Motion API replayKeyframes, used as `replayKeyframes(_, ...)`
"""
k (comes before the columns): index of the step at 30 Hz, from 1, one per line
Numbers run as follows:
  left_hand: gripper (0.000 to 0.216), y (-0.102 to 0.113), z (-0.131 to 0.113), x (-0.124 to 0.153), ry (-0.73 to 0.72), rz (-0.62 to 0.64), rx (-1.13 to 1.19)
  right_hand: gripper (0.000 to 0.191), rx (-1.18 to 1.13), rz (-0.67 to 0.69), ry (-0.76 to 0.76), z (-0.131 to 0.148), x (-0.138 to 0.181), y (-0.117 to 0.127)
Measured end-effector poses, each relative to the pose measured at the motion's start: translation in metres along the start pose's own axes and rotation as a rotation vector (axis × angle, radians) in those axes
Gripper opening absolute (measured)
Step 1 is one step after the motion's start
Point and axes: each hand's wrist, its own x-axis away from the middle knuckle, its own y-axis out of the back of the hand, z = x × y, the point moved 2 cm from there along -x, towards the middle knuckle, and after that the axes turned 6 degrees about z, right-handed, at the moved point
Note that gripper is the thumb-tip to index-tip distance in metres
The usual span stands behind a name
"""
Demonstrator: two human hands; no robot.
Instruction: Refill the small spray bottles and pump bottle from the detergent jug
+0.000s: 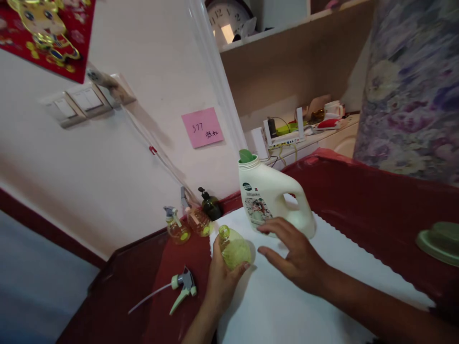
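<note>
My left hand [225, 279] is wrapped round a small yellow-green see-through bottle [237, 252] with an open neck. Fingers apart and holding nothing, my right hand [292, 253] hovers between that bottle and a large cream detergent jug [274, 193]. The jug stands upright on a white sheet [279, 296]; its cap is off and a green spout shows in its mouth. Left of my left hand, a trigger spray head [184, 284] with a thin dip tube lies on the red tabletop [143, 286].
Two spray bottles, one yellowish [178, 230] and one pinkish [197, 220], stand by the wall beside a dark pump bottle [211, 204]. A green cap-like object [440, 241] lies at the right. Behind the jug, a white router [285, 138] sits on a ledge.
</note>
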Motion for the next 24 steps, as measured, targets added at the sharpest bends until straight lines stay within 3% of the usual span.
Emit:
replayKeyframes(5, 0.088, -0.002, -0.016, 0.008, -0.022, -0.019, -0.047, 0.055, -0.12, 0.238, -0.2, -0.012, 0.021, -0.021)
replayKeyframes(12, 0.09, -0.03, -0.037, 0.026, -0.055, 0.249, 0.036, 0.105, -0.309, 0.409, -0.445, -0.006, 0.018, -0.019)
replayKeyframes(15, 0.086, -0.039, -0.039, 0.03, -0.079, 0.306, 0.037, 0.103, -0.362, 0.423, -0.497, -0.001, 0.018, -0.02)
replayKeyframes(19, 0.086, -0.039, -0.038, 0.031, -0.032, 0.321, 0.048, 0.085, -0.391, 0.399, -0.498, 0.0, 0.019, -0.022)
replayKeyframes(24, 0.116, -0.017, -0.049, 0.027, 0.102, 0.418, -0.217, 0.077, -0.416, 0.403, -0.498, -0.003, 0.02, -0.025)
